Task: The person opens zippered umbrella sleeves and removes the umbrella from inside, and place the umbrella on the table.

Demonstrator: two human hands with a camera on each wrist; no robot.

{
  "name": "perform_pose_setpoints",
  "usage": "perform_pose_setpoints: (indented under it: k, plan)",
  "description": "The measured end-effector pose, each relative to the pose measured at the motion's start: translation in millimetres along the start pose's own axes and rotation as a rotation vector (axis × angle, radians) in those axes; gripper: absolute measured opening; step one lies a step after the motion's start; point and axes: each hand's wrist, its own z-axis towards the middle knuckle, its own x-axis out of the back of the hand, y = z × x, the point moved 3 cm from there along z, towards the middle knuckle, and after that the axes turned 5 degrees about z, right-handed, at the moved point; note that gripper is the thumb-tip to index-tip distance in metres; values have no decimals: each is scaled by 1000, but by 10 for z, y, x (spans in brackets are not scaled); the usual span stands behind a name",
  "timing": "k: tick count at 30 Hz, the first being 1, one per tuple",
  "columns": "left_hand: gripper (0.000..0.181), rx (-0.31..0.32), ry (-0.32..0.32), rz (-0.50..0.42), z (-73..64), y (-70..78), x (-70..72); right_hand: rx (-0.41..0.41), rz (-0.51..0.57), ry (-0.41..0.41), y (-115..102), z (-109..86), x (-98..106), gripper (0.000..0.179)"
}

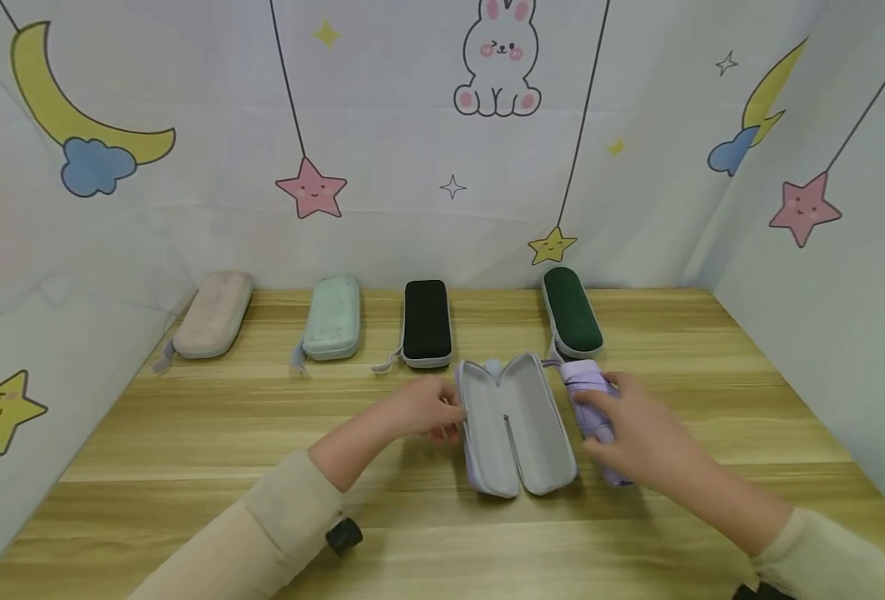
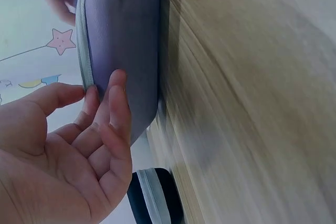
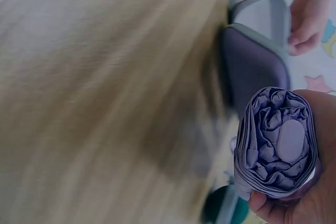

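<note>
A lavender zip case (image 1: 485,442) lies unzipped on the table, its two halves spread and its pale grey lining facing up. My left hand (image 1: 426,407) pinches the case's left rim between thumb and finger, with the other fingers against the purple outer shell (image 2: 123,35). To the right of the case, my right hand (image 1: 641,429) holds a folded lavender umbrella (image 1: 591,400) from above. Bunched fabric folds around an oval tip show at the umbrella's end (image 3: 273,135) in the right wrist view. Both halves of the case appear to hold nothing.
Along the back of the wood-grain table (image 1: 262,467) lie closed zip cases: a pink one (image 1: 213,315), a mint one (image 1: 333,318), a black one (image 1: 427,321) and a dark green one (image 1: 572,310). A printed white curtain (image 1: 397,242) stands behind and at both sides.
</note>
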Motion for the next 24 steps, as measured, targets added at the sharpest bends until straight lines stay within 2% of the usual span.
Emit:
perform_pose_setpoints:
  k: [5, 10, 14, 17, 19, 24]
  plan:
    - [17, -34, 11, -38, 37, 40, -68, -18, 8, -16, 118, -27, -181, 51]
    - [16, -57, 34, -78, 74, 71, -132, -22, -19, -11, 186, -43, -267, 49]
    - [16, -53, 58, -70, 96, 83, -171, -33, -37, -31, 206, -75, -272, 45]
    - [16, -45, 70, -74, 96, 98, -202, -70, -18, -36, 174, -136, -197, 41]
    - [16, -38, 76, -81, 87, 114, -222, -109, 0, -35, 126, -184, -123, 46]
    - [13, -31, 68, -100, 61, 157, -271, -176, -64, -19, -20, -278, -69, 79]
